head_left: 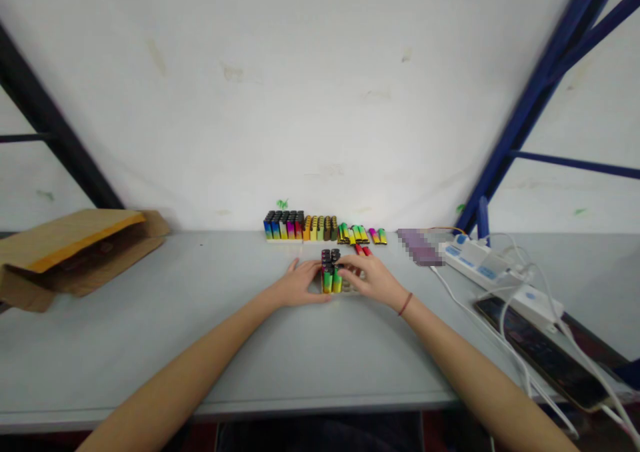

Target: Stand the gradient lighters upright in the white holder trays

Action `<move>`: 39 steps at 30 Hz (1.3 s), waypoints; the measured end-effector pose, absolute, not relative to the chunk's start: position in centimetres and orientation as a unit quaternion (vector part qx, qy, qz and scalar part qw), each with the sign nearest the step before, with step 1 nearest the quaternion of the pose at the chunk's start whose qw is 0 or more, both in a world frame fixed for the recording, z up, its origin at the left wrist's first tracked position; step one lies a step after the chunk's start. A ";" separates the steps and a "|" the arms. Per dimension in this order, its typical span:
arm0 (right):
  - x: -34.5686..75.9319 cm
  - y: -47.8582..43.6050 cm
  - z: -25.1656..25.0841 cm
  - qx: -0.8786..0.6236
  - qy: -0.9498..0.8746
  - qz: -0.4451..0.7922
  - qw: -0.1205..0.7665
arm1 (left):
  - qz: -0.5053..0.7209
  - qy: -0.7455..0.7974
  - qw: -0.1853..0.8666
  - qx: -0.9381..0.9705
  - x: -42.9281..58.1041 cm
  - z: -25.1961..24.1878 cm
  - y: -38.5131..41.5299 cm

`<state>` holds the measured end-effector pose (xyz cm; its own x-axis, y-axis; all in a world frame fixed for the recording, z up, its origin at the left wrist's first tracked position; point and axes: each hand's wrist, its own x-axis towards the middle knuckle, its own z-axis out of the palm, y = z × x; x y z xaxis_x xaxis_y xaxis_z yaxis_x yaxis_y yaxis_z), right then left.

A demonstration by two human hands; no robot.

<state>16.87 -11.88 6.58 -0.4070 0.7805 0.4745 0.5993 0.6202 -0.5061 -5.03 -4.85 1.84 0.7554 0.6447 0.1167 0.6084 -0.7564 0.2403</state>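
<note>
A small tray of upright lighters (331, 273), green and yellow with black tops, stands in the middle of the grey table (200, 319). My left hand (300, 284) rests against its left side, fingers loosely spread on the table. My right hand (371, 279) curls over the tray's right side, fingers touching the lighters; red nails and a thin red wristband show. Whether it grips one lighter I cannot make out. Behind, along the wall, runs a row of coloured lighters (300, 227), with several loose ones (361, 235) lying flat at its right end.
An open cardboard box (75, 252) lies on its side at the far left. At right sit a white power strip (493, 269) with cables, a dark phone (543, 352) near the table edge, and a purple object (420, 245). Blue shelf struts (530, 112) rise at right.
</note>
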 end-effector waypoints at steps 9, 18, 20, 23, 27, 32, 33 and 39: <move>18.2 -11.0 6.5 -0.487 -0.786 0.097 0.369 | 0.093 0.339 0.098 0.931 -4.9 2.2 -5.1; 22.4 -7.0 3.2 -0.699 -0.691 -0.020 0.183 | 0.096 0.341 0.086 0.931 -5.0 1.7 -4.6; 22.4 -6.6 2.9 -0.711 -0.686 -0.015 0.153 | 0.095 0.340 0.087 0.931 -5.0 1.7 -4.6; 22.2 -6.4 2.9 -0.715 -0.688 -0.022 0.123 | 0.088 0.341 0.090 0.931 -5.0 1.7 -4.7; 21.8 -6.8 3.1 -0.715 -0.688 -0.023 0.124 | 0.087 0.345 0.086 0.931 -5.0 1.7 -4.6; 21.8 -7.1 3.8 -0.735 -0.630 0.056 0.245 | 0.082 0.346 0.088 0.931 -5.0 1.8 -4.6; 21.8 -7.2 3.9 -0.726 -0.630 0.070 0.266 | 0.081 0.345 0.089 0.931 -5.0 1.8 -4.6; 21.3 -7.0 3.3 -0.676 -0.662 0.071 0.315 | 0.083 0.349 0.082 0.930 -5.0 1.5 -4.4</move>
<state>21.31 -6.99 3.30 0.1136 0.9401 0.3214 0.8512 0.0748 -0.5195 -5.00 -4.42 1.45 0.7432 0.6621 0.0963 0.6348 -0.7432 0.2111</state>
